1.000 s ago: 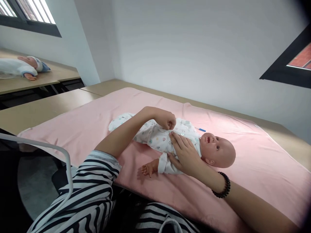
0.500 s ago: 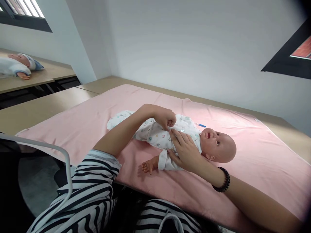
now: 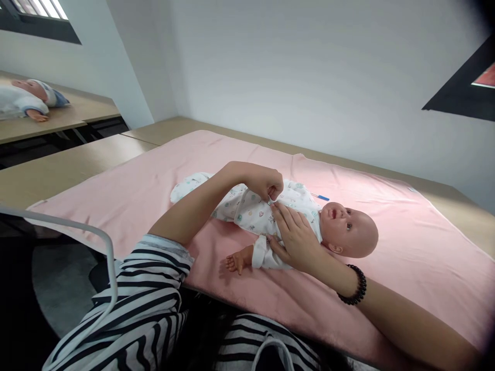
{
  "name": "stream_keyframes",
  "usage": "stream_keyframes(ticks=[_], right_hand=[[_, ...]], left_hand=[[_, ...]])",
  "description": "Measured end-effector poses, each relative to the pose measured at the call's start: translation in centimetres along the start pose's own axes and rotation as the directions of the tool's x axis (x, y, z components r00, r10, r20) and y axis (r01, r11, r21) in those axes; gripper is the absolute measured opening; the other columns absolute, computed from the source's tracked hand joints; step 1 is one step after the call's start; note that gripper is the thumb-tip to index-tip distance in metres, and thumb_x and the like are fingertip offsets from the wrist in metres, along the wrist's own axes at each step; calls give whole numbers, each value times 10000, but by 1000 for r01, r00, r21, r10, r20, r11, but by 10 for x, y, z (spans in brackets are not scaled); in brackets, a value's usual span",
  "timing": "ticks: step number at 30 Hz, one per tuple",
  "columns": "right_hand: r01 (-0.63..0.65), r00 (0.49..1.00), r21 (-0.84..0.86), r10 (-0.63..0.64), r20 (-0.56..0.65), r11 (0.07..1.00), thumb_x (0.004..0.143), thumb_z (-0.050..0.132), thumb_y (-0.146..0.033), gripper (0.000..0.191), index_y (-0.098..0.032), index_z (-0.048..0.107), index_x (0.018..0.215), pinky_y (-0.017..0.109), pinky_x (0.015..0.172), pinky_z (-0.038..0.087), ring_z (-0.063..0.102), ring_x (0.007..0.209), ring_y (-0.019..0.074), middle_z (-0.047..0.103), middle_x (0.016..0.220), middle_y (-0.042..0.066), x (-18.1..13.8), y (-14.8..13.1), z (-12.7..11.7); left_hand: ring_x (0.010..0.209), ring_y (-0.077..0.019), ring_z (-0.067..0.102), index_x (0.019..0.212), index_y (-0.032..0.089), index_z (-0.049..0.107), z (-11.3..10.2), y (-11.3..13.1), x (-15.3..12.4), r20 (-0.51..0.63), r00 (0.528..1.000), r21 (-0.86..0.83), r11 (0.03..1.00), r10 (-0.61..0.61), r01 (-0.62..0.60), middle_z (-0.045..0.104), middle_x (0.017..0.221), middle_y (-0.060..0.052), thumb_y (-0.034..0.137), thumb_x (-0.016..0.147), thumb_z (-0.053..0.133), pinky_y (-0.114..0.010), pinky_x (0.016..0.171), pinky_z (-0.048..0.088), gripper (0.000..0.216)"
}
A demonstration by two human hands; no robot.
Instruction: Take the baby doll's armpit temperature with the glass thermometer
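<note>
A baby doll (image 3: 350, 232) lies on its back with its head to the right, dressed in a white printed romper (image 3: 251, 210). Over its belly, my left hand (image 3: 265, 183) is closed, thumb and fingers pinching a small white bit of the romper's front, which stands up slightly. My right hand (image 3: 297, 237) rests on the doll's chest, fingers stretched out and lying flat, fingertips close to the pinched spot. The doll's near arm (image 3: 240, 259) extends toward me from a white cuff. My left forearm covers part of the doll's legs.
Beneath the doll a pink blanket (image 3: 386, 293) covers the table (image 3: 77, 162). A thin blue-tipped stick, perhaps a pen (image 3: 322, 197), lies beyond the doll's shoulder. Another doll (image 3: 31, 98) lies on a table at far left. A wall (image 3: 290, 77) stands behind.
My left hand has shifted slightly to the right, and a bit of white fabric now shows raised at its fingertips. My right hand stays on the chest. The view has tilted slightly.
</note>
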State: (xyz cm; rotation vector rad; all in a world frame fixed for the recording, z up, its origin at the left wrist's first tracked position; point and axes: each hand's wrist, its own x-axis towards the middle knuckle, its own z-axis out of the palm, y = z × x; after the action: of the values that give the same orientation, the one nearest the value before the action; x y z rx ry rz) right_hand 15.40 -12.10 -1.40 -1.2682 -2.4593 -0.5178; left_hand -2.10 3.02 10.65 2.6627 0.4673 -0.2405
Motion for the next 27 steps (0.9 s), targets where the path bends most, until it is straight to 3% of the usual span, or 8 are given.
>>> stream_keyframes(ticks=[17,27], right_hand=[[35,997,-51,-39,-72,998,1007,442,-367,624,-61,374,1546,497,1074,414,449,1348,334,429,1553,186,-2,0,7],[27,993,-78,-36,-114,997,1001,458,-379,641,-57,368,1548,482,1083,406,433,1346,319,445,1531,188,-3,-1,11]], left_hand=[[872,-171,616,882,204,663,-1,-25,5,85,986,-155,980,141,-126,676,897,-8,242,779,648,-263,757,461,110],[858,-190,613,991,232,609,-7,-19,-10,161,979,-109,983,-129,147,682,946,-9,410,741,731,-283,707,442,330]])
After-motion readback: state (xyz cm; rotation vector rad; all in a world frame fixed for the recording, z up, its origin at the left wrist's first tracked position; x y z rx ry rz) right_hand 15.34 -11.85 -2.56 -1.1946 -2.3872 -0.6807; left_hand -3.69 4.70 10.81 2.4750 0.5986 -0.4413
